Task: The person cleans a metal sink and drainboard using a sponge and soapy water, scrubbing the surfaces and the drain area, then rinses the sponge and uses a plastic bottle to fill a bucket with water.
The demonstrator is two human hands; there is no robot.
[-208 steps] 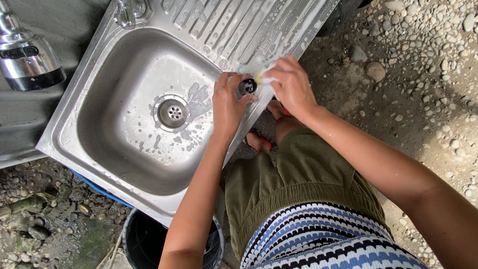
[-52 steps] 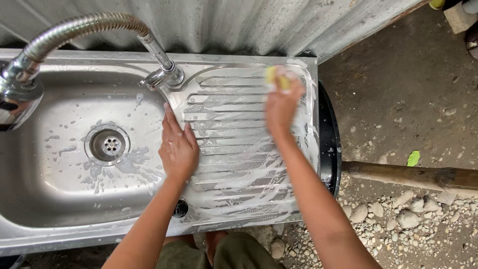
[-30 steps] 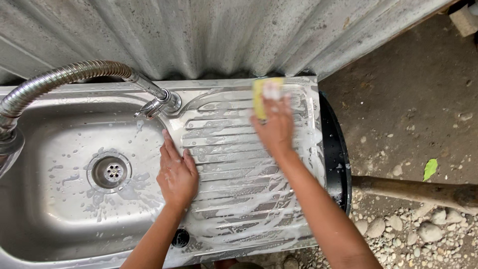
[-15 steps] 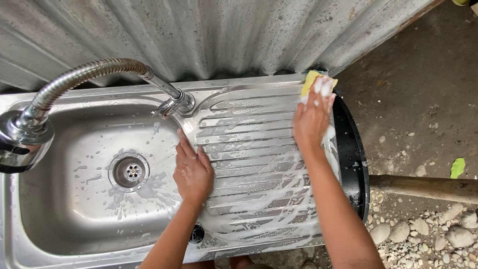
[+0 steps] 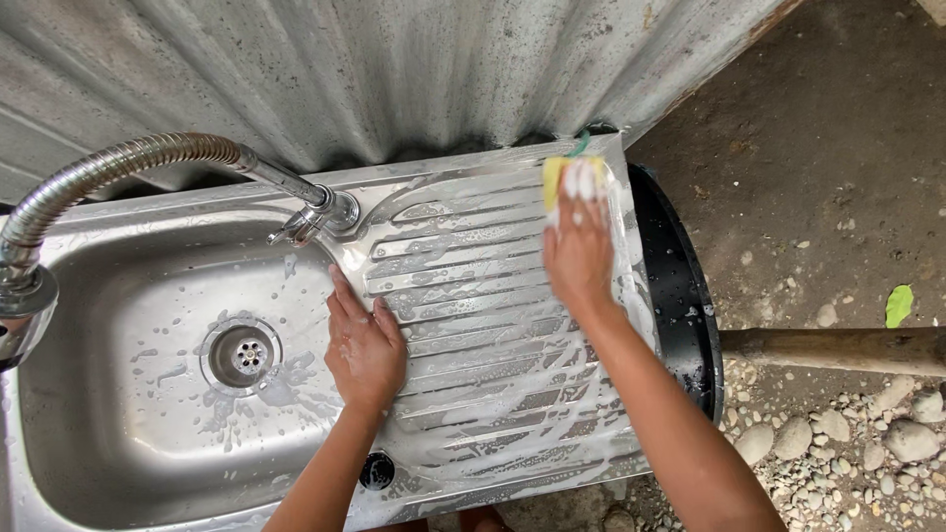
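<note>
A stainless steel sink (image 5: 118, 463) with a ribbed, soapy drainboard (image 5: 473, 296) lies below me. My right hand (image 5: 579, 251) presses a yellow sponge (image 5: 564, 177) onto the far right corner of the drainboard, fingers covered in foam. My left hand (image 5: 363, 340) rests flat, fingers spread, on the ridge between the basin and the drainboard and holds nothing. The basin's drain (image 5: 242, 355) sits left of that hand, with suds around it.
A flexible metal faucet (image 5: 148, 163) arcs from the sink's back rim toward the left. Corrugated metal sheeting (image 5: 394, 69) stands behind the sink. A black drum rim (image 5: 685, 305) shows under the right edge. A wooden pole (image 5: 838, 350), stones and dirt lie on the right.
My right hand has slid the sponge a little left along the drainboard's far edge, off the outer corner. My left hand stays planted in the same spot. The view has shifted slightly.
</note>
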